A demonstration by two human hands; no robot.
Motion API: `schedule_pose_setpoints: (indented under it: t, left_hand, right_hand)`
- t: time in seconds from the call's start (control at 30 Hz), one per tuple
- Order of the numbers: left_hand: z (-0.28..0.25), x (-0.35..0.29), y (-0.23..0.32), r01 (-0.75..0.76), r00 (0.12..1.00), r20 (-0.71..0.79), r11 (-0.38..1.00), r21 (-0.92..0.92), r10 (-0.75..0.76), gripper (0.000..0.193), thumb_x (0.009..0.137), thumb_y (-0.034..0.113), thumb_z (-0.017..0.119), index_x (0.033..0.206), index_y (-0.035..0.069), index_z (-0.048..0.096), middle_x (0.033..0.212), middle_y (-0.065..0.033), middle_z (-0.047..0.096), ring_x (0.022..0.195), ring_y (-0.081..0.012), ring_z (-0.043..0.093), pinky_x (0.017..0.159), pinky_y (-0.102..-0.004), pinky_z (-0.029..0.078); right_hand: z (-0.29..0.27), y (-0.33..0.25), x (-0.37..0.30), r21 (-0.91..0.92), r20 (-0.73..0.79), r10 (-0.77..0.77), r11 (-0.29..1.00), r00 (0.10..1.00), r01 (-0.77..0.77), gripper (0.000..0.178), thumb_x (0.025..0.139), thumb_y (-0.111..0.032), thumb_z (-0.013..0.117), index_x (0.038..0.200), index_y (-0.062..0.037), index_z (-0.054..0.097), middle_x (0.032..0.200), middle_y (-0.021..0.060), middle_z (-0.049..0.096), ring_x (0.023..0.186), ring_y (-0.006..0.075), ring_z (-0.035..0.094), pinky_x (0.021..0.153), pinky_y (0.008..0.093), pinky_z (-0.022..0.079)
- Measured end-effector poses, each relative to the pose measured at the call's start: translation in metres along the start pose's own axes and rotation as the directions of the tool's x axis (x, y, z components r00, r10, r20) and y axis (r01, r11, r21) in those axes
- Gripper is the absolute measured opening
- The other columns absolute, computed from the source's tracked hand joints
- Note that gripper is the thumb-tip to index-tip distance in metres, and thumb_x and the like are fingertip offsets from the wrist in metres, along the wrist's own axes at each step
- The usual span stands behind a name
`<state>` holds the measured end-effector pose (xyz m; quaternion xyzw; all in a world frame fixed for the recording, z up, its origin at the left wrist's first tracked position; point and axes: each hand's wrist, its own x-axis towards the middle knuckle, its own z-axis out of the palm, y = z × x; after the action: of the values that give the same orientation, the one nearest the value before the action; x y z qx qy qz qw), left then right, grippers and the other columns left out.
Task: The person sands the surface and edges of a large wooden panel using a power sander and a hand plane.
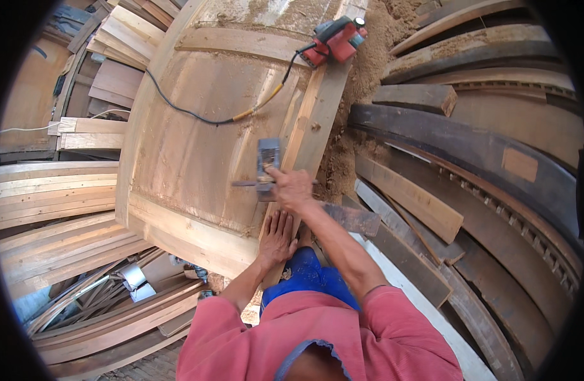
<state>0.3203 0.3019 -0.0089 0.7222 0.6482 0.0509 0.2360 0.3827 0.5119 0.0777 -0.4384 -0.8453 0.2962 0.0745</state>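
A large wooden panelled door (196,133) lies flat in front of me, dusted with shavings. My right hand (293,190) is closed around the near end of a dark hand plane (268,155) that has a crosswise handle bar. The plane rests over the door's right part, near a pale wooden strip (309,108) along that side. Its underside is hidden. My left hand (278,238) lies flat on the near end of the strip, fingers stretched forward, holding nothing. At the far right of the door stands a red electric planer (333,41).
The planer's black-and-yellow cable (206,119) crosses the door to its left edge. Stacked boards (54,193) line the left side. Timber beams (457,136) lie to the right, beside heaps of sawdust (368,63). A grey-brown board (349,219) sits near my right forearm.
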Motion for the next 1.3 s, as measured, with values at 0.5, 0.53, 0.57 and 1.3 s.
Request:
schedule_pose_setpoints:
  t: [0.5,0.53,0.57,1.3]
  left_hand:
    - [0.007,-0.006,-0.006,-0.070,0.985,-0.160,0.997,-0.031,0.064,0.091,0.085,0.045,0.068,0.156,0.001,0.033,0.166,-0.0261,0.025,0.155,-0.0463,0.017,0.126,-0.0610,0.010]
    - [0.010,-0.003,-0.003,-0.083,0.987,-0.142,0.996,-0.044,0.076,0.092,0.084,0.046,0.067,0.156,0.000,0.032,0.166,-0.0268,0.023,0.156,-0.0473,0.015,0.125,-0.0617,0.009]
    - [0.010,-0.003,-0.003,-0.092,0.985,-0.149,0.995,-0.047,0.085,0.096,0.083,0.046,0.069,0.158,0.002,0.030,0.168,-0.0257,0.020,0.157,-0.0464,0.014,0.126,-0.0622,0.009]
    - [0.010,-0.002,-0.006,-0.149,0.977,-0.166,0.985,-0.088,0.133,0.100,0.083,0.040,0.069,0.162,0.004,0.019,0.170,-0.0248,0.014,0.158,-0.0466,0.007,0.127,-0.0616,0.003]
  right_hand:
    - [-0.076,0.061,-0.177,-0.030,0.553,0.407,0.881,0.727,-0.471,0.045,0.100,-0.041,0.058,0.130,-0.0072,0.063,0.121,0.0258,0.069,0.118,0.0452,0.062,0.097,0.0540,0.051]
    - [-0.075,0.086,-0.225,-0.204,0.682,0.463,0.863,0.566,-0.461,0.051,0.099,-0.045,0.059,0.135,-0.0096,0.061,0.127,0.0241,0.068,0.122,0.0432,0.062,0.098,0.0546,0.052]
    - [-0.079,0.087,-0.270,-0.372,0.655,0.596,0.789,0.464,-0.489,0.049,0.100,-0.045,0.058,0.134,-0.0104,0.064,0.130,0.0223,0.068,0.124,0.0418,0.062,0.100,0.0553,0.052]
    - [-0.277,0.188,-0.361,-0.194,-0.316,0.720,0.588,0.618,-0.785,0.032,0.100,-0.031,0.061,0.105,-0.0007,0.069,0.087,0.0175,0.074,0.075,0.0334,0.074,0.070,0.0449,0.058]
